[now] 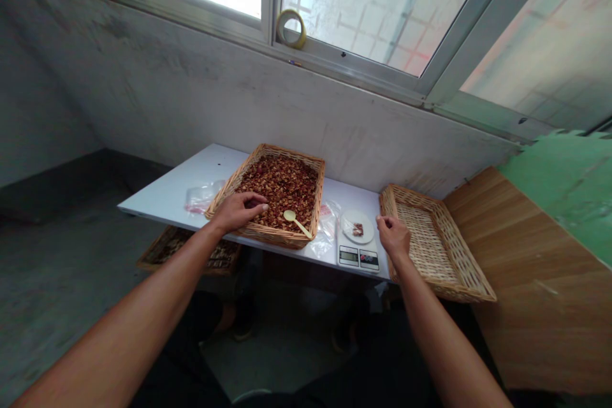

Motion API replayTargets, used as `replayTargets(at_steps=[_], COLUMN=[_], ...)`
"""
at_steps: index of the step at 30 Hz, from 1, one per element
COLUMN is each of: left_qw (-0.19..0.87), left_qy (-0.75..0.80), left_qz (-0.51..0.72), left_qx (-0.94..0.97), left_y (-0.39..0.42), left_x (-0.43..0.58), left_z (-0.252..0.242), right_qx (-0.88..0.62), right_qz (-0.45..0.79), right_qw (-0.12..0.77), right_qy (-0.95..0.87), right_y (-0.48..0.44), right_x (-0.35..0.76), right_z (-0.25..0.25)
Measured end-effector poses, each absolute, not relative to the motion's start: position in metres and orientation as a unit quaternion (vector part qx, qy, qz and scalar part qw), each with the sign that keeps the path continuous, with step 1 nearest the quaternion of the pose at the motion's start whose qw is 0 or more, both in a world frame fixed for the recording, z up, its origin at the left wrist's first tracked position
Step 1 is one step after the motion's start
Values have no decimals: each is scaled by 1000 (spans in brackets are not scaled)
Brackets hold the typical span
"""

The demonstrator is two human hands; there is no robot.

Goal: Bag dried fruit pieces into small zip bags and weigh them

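The left hand [238, 213] rests at the left side of a wicker basket [270, 237], its fingers [262, 207] curled together over a heap of dried reddish-brown pieces [282, 188]. Whether they pinch anything, I cannot tell. A yellow plastic spoon [292, 217] lies on the heap, its handle sloping toward the near rim. Working this close to the heap, a low, steady hand helps keep pieces inside the rim.

The right hand [393, 236] hangs just above the left rim of a second wicker basket [471, 274], its fingers [385, 223] loosely bunched; I cannot tell whether they hold anything. To its left, a white plate [351, 220] with a few dark pieces [357, 229] sits on a digital kitchen scale [358, 258]. Clear plastic bags [201, 197] lie on the white table [167, 194]. No brand or display reading is legible.
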State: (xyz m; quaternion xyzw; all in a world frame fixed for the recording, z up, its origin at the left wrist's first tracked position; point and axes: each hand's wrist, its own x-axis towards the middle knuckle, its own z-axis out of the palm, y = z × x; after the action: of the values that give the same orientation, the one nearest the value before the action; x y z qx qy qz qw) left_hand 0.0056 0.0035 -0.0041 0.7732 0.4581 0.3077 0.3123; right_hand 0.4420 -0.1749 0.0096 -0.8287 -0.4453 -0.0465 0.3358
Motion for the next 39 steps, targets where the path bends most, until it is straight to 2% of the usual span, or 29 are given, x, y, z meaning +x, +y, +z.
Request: replayTargets(at_steps=[5,13,18,21,26,30,34,36,39], left_qw=[287,275,283,284,274,258,251,243,241], left_qy=[468,470,466,466,466,473,480,483,482], left_qz=[295,293,297,298,297,297,294,294,296], left_qx=[782,786,784,783,787,788,788,788,789], left_y=[1,2,2,3,2,-1,-3,-3,-4], left_x=[6,4,4,4,5,5,7,7,8], left_z=[1,0,-1,-3,-1,3,4,4,4], right_qx=[-808,-793,-802,-812,-832,-836,-847,-862,-884], right_qz=[-34,-104,-82,-69,-60,-100,-172,-183,-130], right_qw=[309,131,72,117,326,408,405,365,283], right_qy=[-499,-586,-588,-568,-445,-353,-299,-300,-350], right_y=[-174,-162,-151,-151,-171,-208,-252,-268,-279], right_x=[429,374,364,367,401,451,496,511,515], right_z=[-4,-27,-34,-31,-2,30,39,31,11])
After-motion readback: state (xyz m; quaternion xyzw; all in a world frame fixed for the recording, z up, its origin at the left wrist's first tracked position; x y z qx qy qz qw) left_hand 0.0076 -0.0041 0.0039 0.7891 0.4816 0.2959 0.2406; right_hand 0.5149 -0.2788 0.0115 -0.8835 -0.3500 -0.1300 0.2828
